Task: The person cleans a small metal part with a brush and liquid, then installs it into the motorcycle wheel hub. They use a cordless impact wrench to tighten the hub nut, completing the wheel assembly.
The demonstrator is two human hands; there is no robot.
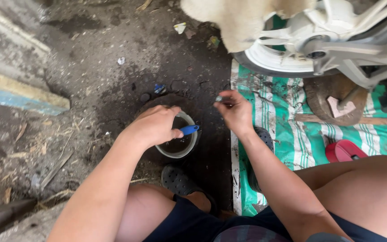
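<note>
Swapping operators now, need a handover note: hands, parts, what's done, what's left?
Left hand: grips a blue-handled tool, working end hidden inside the bowl of dark liquid on the dirt floor.
Right hand: pinches a small metal part just right of the bowl, above the tarp edge.
White wheel sits at the top right over the tarp; a red item lies there.
Done: part is out and in hand.
Left: it looks not yet dipped or brushed; probably clean it next.
</note>
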